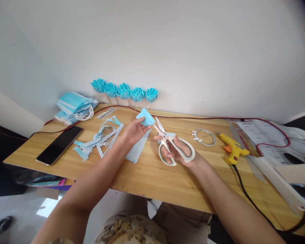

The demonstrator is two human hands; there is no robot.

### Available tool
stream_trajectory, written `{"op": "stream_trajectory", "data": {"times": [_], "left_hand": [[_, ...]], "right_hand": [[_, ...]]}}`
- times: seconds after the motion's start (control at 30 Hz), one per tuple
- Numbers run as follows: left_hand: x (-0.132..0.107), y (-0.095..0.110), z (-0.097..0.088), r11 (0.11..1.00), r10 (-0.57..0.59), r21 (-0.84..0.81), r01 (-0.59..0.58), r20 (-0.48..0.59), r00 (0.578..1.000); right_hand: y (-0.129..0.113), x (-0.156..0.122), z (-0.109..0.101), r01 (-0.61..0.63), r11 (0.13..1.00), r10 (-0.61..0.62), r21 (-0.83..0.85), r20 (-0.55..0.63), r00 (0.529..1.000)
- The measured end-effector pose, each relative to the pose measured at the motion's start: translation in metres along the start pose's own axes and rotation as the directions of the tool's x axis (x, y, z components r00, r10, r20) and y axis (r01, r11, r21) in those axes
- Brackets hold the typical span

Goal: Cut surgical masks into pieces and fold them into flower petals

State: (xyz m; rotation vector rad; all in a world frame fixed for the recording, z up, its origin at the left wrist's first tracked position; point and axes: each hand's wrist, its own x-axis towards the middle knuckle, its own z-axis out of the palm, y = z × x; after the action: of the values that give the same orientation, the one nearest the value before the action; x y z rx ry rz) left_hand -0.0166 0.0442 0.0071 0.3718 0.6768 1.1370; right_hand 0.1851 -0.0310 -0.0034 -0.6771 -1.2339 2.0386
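My left hand (135,131) pinches a small light-blue fabric piece (145,117) above the table's middle. In my right hand (178,150) is a pair of scissors (164,134) with white handles; fingers and thumb sit in the loops. The blades stand apart, their tips pointing up and left beside the fabric piece. Beneath the hands lies a pale blue fabric strip (138,149), partly covered by my left hand. Another pale blue piece (170,135) lies behind the scissors, mostly hidden.
Cut scraps (91,145), a phone (59,145) and stacked face masks (75,105) occupy the left. Several blue fabric flowers (123,90) on sticks lean against the wall. Rightward are a tape roll (206,137), a yellow glue gun (232,147) with a black cord, and a white tray (271,176).
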Motion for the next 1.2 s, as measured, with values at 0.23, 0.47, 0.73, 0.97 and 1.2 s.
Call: {"op": "stream_trajectory", "data": {"times": [0.23, 0.47, 0.73, 0.97, 1.2], "left_hand": [[-0.004, -0.01, 0.001, 0.992, 0.071, 0.099, -0.082, 0.115, 0.991], [-0.004, -0.015, 0.0, 0.977, 0.076, 0.182, -0.107, 0.167, 0.983], [-0.002, -0.019, -0.002, 0.981, 0.109, 0.151, -0.126, 0.115, 0.987], [-0.003, -0.018, -0.001, 0.982, 0.107, 0.147, -0.122, 0.109, 0.988], [-0.005, -0.017, -0.001, 0.977, 0.112, 0.168, -0.133, 0.129, 0.985]], "right_hand": [[0.001, 0.001, -0.001, 0.05, 0.999, -0.05, 0.011, -0.004, 0.999], [0.005, 0.007, -0.001, 0.098, 0.994, -0.098, 0.056, -0.001, 0.995], [0.008, 0.011, 0.007, 0.148, 0.986, -0.14, 0.081, -0.087, 0.986], [0.006, 0.01, 0.015, 0.149, 0.979, -0.126, 0.139, -0.164, 0.978], [0.006, 0.01, 0.017, 0.14, 0.973, -0.104, 0.182, -0.195, 0.975]]}}
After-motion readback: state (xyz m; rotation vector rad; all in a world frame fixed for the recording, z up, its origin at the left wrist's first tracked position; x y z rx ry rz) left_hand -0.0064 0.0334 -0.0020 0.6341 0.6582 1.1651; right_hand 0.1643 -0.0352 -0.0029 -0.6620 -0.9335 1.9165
